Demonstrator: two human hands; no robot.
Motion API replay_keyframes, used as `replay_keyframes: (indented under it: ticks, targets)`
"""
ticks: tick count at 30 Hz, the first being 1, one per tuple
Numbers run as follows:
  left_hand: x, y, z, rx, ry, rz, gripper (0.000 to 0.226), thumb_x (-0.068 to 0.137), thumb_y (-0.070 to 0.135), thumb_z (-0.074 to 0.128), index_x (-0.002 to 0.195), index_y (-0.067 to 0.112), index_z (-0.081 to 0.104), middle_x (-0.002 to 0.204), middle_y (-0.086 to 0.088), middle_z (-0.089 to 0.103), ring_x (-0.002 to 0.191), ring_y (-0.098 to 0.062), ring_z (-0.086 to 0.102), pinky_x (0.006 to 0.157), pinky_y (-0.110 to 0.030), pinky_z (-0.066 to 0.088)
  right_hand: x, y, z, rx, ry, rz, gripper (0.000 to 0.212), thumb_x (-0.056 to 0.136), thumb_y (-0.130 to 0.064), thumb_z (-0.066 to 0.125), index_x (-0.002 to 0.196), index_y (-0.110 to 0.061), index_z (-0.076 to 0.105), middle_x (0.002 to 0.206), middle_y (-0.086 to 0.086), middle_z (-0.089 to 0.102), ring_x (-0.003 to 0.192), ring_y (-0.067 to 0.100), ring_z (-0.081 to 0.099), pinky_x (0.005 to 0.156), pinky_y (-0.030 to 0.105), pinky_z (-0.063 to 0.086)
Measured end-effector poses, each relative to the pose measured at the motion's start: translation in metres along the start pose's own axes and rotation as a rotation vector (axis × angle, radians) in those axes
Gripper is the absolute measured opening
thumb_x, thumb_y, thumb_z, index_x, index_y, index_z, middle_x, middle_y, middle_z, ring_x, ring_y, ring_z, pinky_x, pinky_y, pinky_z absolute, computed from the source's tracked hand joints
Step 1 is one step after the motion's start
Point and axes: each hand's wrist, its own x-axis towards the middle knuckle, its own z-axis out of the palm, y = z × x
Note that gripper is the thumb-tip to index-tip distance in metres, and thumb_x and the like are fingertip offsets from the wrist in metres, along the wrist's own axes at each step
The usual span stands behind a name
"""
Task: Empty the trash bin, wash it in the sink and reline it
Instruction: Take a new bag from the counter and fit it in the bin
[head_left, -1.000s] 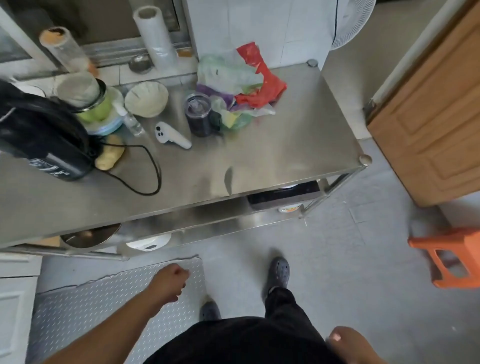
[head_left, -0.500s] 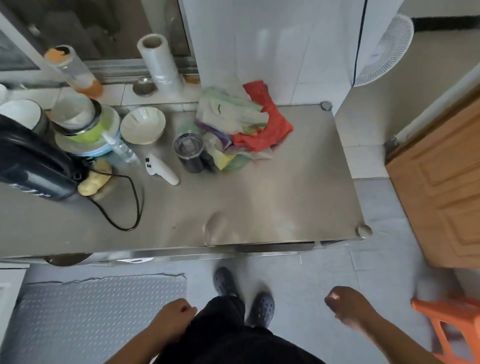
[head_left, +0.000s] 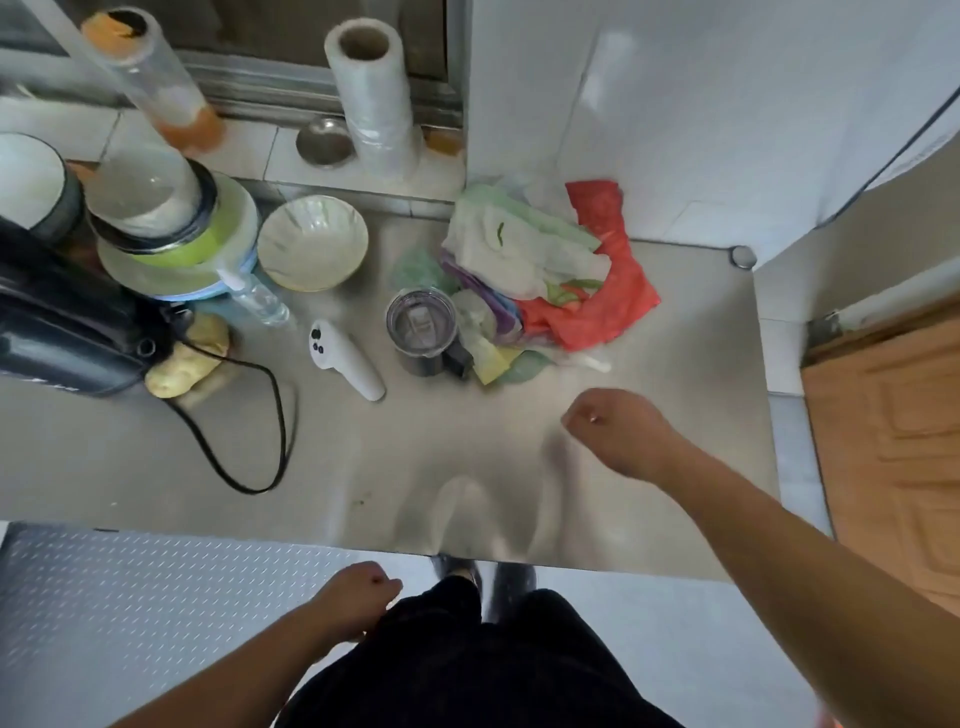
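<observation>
Steel table (head_left: 363, 467) — bare front half; right hand (head_left: 618, 431) curled, empty, near plastic bags (head_left: 545, 270); left hand (head_left: 358, 597) fisted below edge.

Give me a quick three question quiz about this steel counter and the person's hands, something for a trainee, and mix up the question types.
1. True or false: the right hand is gripping the red bag in the pile of plastic bags.
2. Which lies directly left of the lidded tumbler? A. white handheld remote B. potato C. empty bowl
3. Fill in: the left hand hangs below the front edge of the ____.

Key:
1. False. It hovers over the steel counter, short of the pile, fingers curled, holding nothing visible.
2. A
3. counter
</observation>
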Motion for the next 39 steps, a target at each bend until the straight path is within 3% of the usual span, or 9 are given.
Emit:
replay_keyframes:
  ticks: [6,10,15,20,26,31,33,36,39]
  targets:
    - [0.007,0.007,0.003,-0.083,0.036,-0.053,0.021,0.095,0.025,0.055,0.09,0.005,0.06,0.083,-0.01,0.063,0.064,-0.023,0.054,0.06,-0.025,0.043,0.134,0.0,-0.069,-0.123,0.306,0.031,0.039,0.086,-0.032,0.058,0.119,-0.013,0.061,0.126,0.013,0.06,0.114,0.035,0.057,0.087,0.036,0.046]
    - [0.005,0.002,0.009,-0.126,0.071,-0.092,0.024,0.094,0.027,0.058,0.089,0.004,0.062,0.081,-0.008,0.066,0.062,-0.021,0.056,0.055,-0.023,0.043,0.178,-0.003,-0.077,-0.224,0.3,-0.001,0.057,0.081,-0.036,0.064,0.131,-0.012,0.049,0.132,0.017,0.051,0.12,0.039,0.049,0.092,0.044,0.047]
    - [0.005,-0.004,0.012,-0.112,0.095,-0.126,0.025,0.094,0.03,0.059,0.08,0.01,0.062,0.08,-0.005,0.069,0.063,-0.017,0.058,0.059,-0.025,0.046,0.198,-0.004,-0.071,-0.28,0.227,-0.002,0.06,0.084,-0.035,0.062,0.135,-0.008,0.044,0.128,0.018,0.054,0.12,0.04,0.048,0.097,0.046,0.047]
    - [0.0,-0.003,0.019,-0.119,0.1,-0.146,0.024,0.094,0.031,0.059,0.08,0.012,0.062,0.087,-0.006,0.072,0.067,-0.016,0.06,0.062,-0.028,0.046,0.2,-0.003,-0.066,-0.395,0.321,-0.018,0.043,0.078,-0.033,0.059,0.115,-0.01,0.056,0.111,0.017,0.061,0.108,0.04,0.056,0.092,0.046,0.047]
    - [-0.006,0.007,0.027,-0.091,0.118,-0.104,0.027,0.095,0.033,0.055,0.073,0.017,0.053,0.076,0.004,0.062,0.065,-0.011,0.055,0.06,-0.026,0.043,0.202,-0.002,-0.076,-0.377,0.3,-0.158,0.011,0.077,-0.025,0.055,0.083,-0.016,0.054,0.087,0.015,0.066,0.083,0.038,0.063,0.067,0.037,0.05]
    - [-0.015,0.019,0.033,-0.083,0.154,-0.059,0.025,0.099,0.03,0.052,0.081,0.013,0.054,0.084,0.0,0.061,0.068,-0.013,0.052,0.065,-0.027,0.041,0.186,-0.006,-0.099,-0.189,0.349,-0.237,0.013,0.074,-0.028,0.055,0.076,-0.019,0.047,0.063,-0.003,0.045,0.068,0.03,0.051,0.058,0.03,0.034]
    - [-0.021,0.022,0.035,-0.064,0.156,-0.038,0.023,0.101,0.028,0.049,0.087,0.01,0.055,0.089,-0.003,0.059,0.07,-0.013,0.05,0.067,-0.026,0.04,0.179,-0.014,-0.113,-0.067,0.411,-0.266,0.012,0.073,-0.026,0.053,0.079,-0.018,0.048,0.065,-0.004,0.046,0.069,0.028,0.049,0.059,0.031,0.035]
    - [-0.027,0.022,0.042,-0.111,0.196,-0.034,0.022,0.101,0.028,0.051,0.088,0.011,0.057,0.091,-0.004,0.061,0.076,-0.018,0.052,0.072,-0.029,0.041,0.168,-0.034,-0.131,0.109,0.409,-0.254,0.027,0.078,-0.023,0.056,0.103,-0.013,0.058,0.087,0.002,0.058,0.083,0.025,0.052,0.071,0.032,0.043]
    - [-0.032,0.016,0.053,-0.18,0.233,-0.05,0.021,0.099,0.027,0.054,0.082,0.015,0.056,0.087,-0.003,0.061,0.075,-0.019,0.052,0.07,-0.031,0.041,0.16,-0.053,-0.145,0.143,0.229,-0.21,0.028,0.081,-0.031,0.068,0.089,-0.004,0.069,0.084,0.012,0.066,0.079,0.029,0.062,0.065,0.031,0.044]
